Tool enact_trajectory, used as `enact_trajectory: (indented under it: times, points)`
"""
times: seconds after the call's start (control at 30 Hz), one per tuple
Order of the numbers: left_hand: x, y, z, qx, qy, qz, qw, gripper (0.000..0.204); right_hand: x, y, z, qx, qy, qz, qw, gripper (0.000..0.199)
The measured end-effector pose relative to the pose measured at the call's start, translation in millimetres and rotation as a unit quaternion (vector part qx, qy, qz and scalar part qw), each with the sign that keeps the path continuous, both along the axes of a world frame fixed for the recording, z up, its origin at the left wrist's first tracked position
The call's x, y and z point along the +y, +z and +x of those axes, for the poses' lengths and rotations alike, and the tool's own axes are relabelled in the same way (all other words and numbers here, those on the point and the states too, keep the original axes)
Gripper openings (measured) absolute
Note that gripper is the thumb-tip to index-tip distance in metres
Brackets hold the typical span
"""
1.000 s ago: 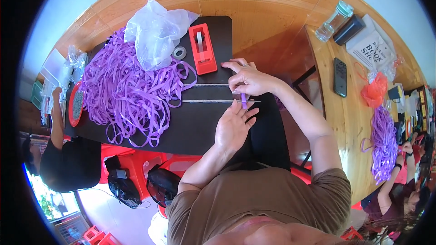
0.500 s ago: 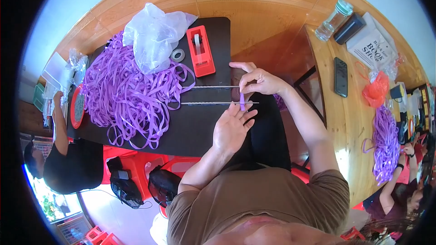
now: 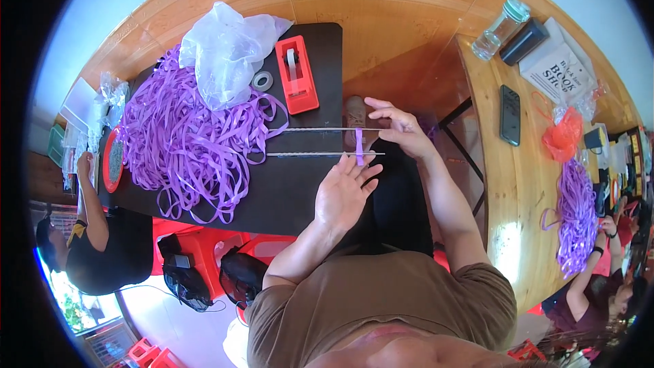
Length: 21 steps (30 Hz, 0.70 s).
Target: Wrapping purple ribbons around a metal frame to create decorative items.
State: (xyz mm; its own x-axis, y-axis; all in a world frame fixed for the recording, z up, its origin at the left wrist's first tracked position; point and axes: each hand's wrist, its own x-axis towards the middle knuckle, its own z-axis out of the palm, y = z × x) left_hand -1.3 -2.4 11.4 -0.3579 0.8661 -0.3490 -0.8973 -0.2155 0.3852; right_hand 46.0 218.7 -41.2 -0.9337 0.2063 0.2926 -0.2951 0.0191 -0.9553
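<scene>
In the head view, a purple ribbon strip (image 3: 360, 147) spans two thin rods (image 3: 306, 155) jutting past the dark tabletop (image 3: 289, 191); of the hands, the left hand (image 3: 340, 197) lies palm up, fingers spread at the strip's lower end, any grip unclear; the right hand (image 3: 410, 133), loosely open beside the upper rod, is clear of the strip.

The dark tabletop (image 3: 293, 187) looks smooth and matt, while the heap of purple ribbon (image 3: 197, 146) over its left half has a satiny gloss. Crinkled, translucent plastic makes up the bag (image 3: 225, 58) at the far edge; the red tape dispenser (image 3: 302, 101) by the far right corner is smooth plastic. Two slim rods (image 3: 306, 155), metallic-looking, cross the right edge. Alongside, the pale wooden tabletop (image 3: 504, 191) throws back light, grain showing, with a glossy black phone (image 3: 509, 116) near its left edge.
</scene>
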Motion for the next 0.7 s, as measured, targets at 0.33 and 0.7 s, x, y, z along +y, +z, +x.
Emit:
enact_trajectory:
  times: [0.33, 0.7]
  points:
    - [1.2, -1.4, 1.1, -0.01, 0.002, 0.008, 1.0, 0.053, -52.9, -55.8, -27.1, -0.015, 0.033, -0.362, 0.932, 0.042]
    - [-0.5, -5.1, -0.7, -0.013, -0.004, 0.025, 1.0, 0.051, -54.1, -66.2, -8.3, -0.042, -0.063, -0.482, 0.873, 0.033]
